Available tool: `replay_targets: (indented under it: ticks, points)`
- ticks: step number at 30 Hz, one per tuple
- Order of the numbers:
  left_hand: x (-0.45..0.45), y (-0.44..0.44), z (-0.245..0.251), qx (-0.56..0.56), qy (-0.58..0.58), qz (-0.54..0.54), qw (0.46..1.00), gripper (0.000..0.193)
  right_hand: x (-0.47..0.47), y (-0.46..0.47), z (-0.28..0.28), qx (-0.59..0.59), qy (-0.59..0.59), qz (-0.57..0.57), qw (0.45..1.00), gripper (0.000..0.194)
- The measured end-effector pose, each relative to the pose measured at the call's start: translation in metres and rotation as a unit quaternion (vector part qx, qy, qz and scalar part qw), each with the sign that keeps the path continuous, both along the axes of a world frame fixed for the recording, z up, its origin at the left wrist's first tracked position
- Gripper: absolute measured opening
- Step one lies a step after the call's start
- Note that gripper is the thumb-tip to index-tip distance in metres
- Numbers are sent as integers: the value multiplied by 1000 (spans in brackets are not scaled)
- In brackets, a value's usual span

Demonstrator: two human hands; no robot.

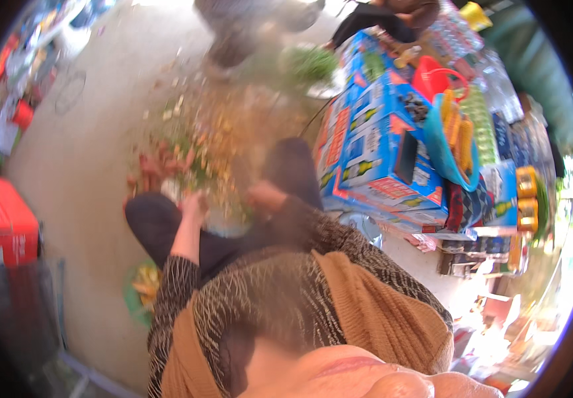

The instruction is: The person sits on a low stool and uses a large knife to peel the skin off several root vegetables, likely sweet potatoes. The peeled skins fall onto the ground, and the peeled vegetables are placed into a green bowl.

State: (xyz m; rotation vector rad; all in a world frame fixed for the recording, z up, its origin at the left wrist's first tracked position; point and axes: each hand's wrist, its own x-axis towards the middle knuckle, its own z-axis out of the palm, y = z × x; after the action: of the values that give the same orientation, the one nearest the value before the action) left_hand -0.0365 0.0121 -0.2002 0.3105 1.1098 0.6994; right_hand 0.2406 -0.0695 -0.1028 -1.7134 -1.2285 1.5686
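Note:
Low in front of me, between my knees, are both hands, each blurred. My left hand (195,205) is beside my left knee, fingers curled; whether it holds something cannot be made out. My right hand (265,196) is near my right knee, with a dark, blurred shape just above its fingers that I cannot identify. Beyond the hands, a heap of small yellow-brown pieces (221,142) mixed with green bits is spread on the floor. Reddish, elongated pieces (159,164) lie just past my left knee.
Blue printed cartons (376,149) stand at the right, carrying a dark phone-like object (406,158), a blue basket (433,144) of yellow corn cobs and a red plastic vessel (428,77). A green bowl (134,298) and a red box (12,219) are at left. People sit beyond, near green leaves (311,64).

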Motion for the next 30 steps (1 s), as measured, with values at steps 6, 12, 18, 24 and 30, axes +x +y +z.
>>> replay_targets:
  ticks: [6, 12, 18, 24, 30]
  points:
    - [17, -11, 37, -29, 115, -16, 993, 32, -5, 21, 39, -112, 149, -140, 973, 15]
    - [37, 7, 29, -50, 145, -43, 987, 30, -2, 67, 62, 167, -22, -143, 975, 16]
    - [38, 43, -31, -35, 223, -33, 974, 26, 18, 154, 105, 98, 67, -183, 976, 9]
    - [28, 81, -73, -11, 419, -172, 891, 36, 27, 200, 77, 82, -31, -130, 988, 19]
    - [14, 176, -76, -55, 415, -132, 899, 42, -2, 231, 65, 11, -4, -233, 972, 19]
